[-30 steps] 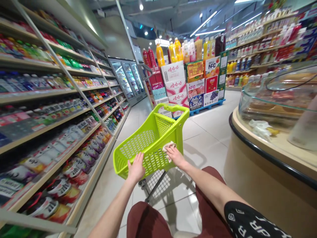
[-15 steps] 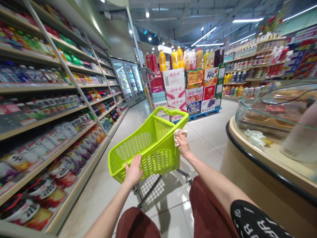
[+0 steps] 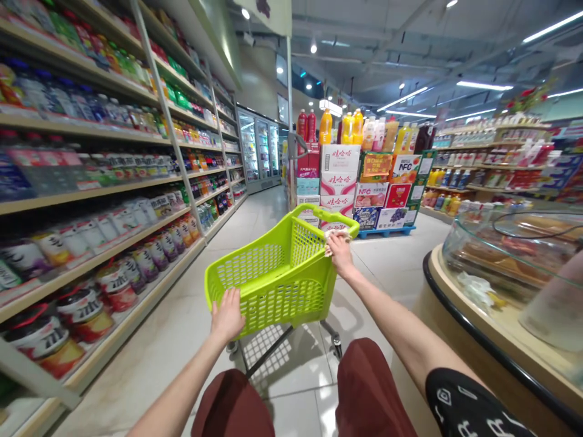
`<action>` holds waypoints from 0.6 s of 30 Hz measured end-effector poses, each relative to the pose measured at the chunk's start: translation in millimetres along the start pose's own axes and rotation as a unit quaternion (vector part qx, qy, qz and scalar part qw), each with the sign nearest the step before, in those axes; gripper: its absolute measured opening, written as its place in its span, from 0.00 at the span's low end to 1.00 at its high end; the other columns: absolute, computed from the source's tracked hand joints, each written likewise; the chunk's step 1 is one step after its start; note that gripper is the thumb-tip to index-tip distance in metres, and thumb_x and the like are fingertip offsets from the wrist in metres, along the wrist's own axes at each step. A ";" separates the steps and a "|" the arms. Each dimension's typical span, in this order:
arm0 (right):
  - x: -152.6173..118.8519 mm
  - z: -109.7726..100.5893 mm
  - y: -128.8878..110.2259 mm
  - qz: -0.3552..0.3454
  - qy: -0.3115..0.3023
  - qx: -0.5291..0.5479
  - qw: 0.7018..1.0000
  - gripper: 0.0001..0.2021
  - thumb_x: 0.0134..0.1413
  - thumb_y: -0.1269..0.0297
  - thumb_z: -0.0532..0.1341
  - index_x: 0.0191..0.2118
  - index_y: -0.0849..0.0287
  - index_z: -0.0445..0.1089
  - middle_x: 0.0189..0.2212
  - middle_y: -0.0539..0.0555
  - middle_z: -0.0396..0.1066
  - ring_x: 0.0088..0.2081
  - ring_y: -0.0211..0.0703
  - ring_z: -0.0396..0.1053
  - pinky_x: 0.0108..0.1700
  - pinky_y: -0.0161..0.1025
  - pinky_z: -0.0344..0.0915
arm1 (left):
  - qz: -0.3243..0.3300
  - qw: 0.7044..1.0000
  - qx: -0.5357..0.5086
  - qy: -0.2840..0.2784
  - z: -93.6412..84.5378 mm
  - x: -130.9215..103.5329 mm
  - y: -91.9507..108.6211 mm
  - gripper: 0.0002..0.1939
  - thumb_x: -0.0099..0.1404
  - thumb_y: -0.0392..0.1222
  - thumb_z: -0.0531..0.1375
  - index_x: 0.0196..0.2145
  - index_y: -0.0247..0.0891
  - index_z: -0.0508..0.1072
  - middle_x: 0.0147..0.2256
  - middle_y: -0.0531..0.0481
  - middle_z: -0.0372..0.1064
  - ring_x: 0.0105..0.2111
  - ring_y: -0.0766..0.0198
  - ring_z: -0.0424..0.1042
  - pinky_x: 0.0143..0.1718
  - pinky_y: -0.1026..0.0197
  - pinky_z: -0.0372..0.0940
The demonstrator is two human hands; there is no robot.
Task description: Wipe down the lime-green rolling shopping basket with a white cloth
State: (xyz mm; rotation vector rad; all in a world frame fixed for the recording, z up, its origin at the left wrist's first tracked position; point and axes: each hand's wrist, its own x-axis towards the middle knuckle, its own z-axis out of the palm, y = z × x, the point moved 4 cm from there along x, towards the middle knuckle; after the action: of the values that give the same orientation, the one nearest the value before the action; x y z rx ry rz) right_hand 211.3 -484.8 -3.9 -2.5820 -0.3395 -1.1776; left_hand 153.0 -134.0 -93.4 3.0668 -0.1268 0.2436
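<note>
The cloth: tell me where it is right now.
In the head view, the cloth is just right of centre, under the fingers of the person's right hand, by the handle end of the green shopping cart.

The sleeve (image 3: 469,405) is black with white lettering (image 3: 496,426); the trousers (image 3: 373,391) are reddish brown.

Looks like a supermarket, with stocked shelves (image 3: 54,199) left of the left grip (image 3: 228,317) and piled cartons (image 3: 338,182) beyond.
</note>
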 end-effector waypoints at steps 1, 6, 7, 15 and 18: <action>-8.1 12.7 -14.6 -0.028 -0.024 -0.001 0.999 0.18 0.52 0.77 0.50 0.48 0.62 0.66 0.52 0.61 0.61 0.56 0.53 0.51 0.53 0.55 0.52 | -0.002 1.000 -0.007 0.008 0.3 -1.1 2.8 0.35 0.51 0.34 0.50 0.58 0.31 0.47 0.61 0.43 0.43 0.61 0.55 0.40 0.57 0.42 0.43; -56.2 67.8 -102.6 -0.191 -0.102 0.025 0.976 0.17 0.53 0.74 0.52 0.49 0.59 0.65 0.53 0.57 0.60 0.56 0.49 0.51 0.53 0.49 0.55 | -0.006 0.999 -0.044 0.019 -1.2 -0.5 13.2 0.36 0.50 0.35 0.50 0.58 0.31 0.48 0.61 0.44 0.42 0.61 0.55 0.38 0.58 0.43 0.42; -58.7 71.5 -110.3 -0.204 -0.111 0.025 0.972 0.16 0.54 0.73 0.52 0.49 0.59 0.65 0.54 0.57 0.60 0.56 0.49 0.52 0.52 0.48 0.56 | 0.001 0.999 -0.053 0.014 -1.5 -0.5 13.8 0.37 0.49 0.35 0.50 0.58 0.32 0.48 0.61 0.44 0.41 0.61 0.55 0.38 0.58 0.43 0.42; -18.2 39.1 -35.9 -0.093 -0.108 -0.014 0.990 0.17 0.53 0.75 0.50 0.48 0.61 0.66 0.53 0.61 0.60 0.55 0.51 0.54 0.54 0.52 0.54 | 0.040 0.997 -0.070 0.004 0.1 -15.7 9.8 0.39 0.49 0.34 0.50 0.59 0.29 0.44 0.61 0.42 0.38 0.61 0.56 0.37 0.58 0.45 0.40; -22.1 46.7 -42.2 -0.110 -0.134 0.013 0.985 0.18 0.51 0.77 0.50 0.48 0.63 0.66 0.52 0.62 0.60 0.55 0.50 0.54 0.54 0.49 0.54 | 0.041 0.997 -0.068 0.003 2.9 -18.5 20.4 0.40 0.48 0.35 0.51 0.59 0.27 0.44 0.61 0.41 0.38 0.61 0.55 0.36 0.59 0.45 0.40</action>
State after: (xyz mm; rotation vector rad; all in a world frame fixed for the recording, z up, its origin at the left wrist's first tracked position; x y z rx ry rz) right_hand 215.9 -431.3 -43.3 -2.7367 -0.7083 -0.8809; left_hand 133.5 -153.1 -98.2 2.9287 -0.2574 0.2372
